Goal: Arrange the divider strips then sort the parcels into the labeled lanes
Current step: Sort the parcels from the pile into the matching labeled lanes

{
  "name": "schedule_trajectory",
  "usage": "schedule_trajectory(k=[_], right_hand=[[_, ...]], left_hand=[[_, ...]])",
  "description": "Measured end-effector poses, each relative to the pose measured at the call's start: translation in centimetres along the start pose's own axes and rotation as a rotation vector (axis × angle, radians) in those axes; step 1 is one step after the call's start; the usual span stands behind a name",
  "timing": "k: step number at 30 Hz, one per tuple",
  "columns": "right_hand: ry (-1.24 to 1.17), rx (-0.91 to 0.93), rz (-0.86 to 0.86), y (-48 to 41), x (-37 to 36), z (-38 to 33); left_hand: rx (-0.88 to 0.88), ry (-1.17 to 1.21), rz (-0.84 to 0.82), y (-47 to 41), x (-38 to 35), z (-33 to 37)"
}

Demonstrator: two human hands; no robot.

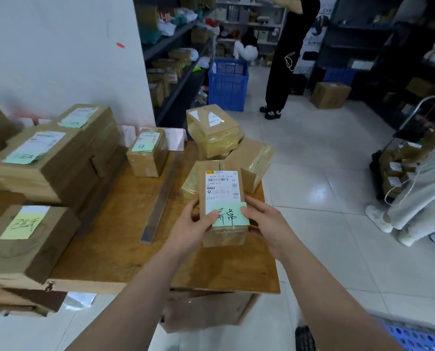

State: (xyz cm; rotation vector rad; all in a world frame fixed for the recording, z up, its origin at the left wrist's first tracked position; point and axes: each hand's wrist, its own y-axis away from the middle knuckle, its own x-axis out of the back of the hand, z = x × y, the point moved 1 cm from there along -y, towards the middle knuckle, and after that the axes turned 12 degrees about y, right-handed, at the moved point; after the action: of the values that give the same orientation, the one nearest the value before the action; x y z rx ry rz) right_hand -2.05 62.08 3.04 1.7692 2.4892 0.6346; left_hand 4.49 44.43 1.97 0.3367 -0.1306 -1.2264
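**Figure. Parcel sorting, mid-task (head view).** Both hands were clamped on one small brown parcel [223,198]. The left hand [191,225] gripped its left side and the right hand [267,224] its right side, with both thumbs on top. The parcel was at the right front of the wooden table [125,257], just in front of the unsorted pile [214,130]. Whether it rested on the table or was lifted could not be told.

One divider strip [160,196] lay lengthwise on the table, marking off a lane to its left that held a small taped parcel [146,154]. Farther left stood stacked parcels [46,158] and a near parcel [26,239] bearing a yellow-green note. The strips therefore appeared to be laid and sorting partly done. The held parcel and about three taped ones in the pile were judged left to sort.

The held parcel's white shipping label [221,184] carried a barcode, "C123" and "06". A green note [230,215] below it bore black handwritten characters. Paper lane labels [176,139] stood at the table's far edge, but their writing was too small to read.
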Motion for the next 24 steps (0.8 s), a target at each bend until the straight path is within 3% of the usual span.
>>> schedule_trajectory(k=[12,24], right_hand=[[-0.014,0.116,-0.084,-4.3,-12.4,-11.3],[-0.021,-0.16,-0.035,-12.2,-25.0,-11.5]], left_hand=[[-0.15,0.03,0.178,-2.2,12.5,8.8],[0.029,-0.044,0.061,-10.0,25.3,9.2]])
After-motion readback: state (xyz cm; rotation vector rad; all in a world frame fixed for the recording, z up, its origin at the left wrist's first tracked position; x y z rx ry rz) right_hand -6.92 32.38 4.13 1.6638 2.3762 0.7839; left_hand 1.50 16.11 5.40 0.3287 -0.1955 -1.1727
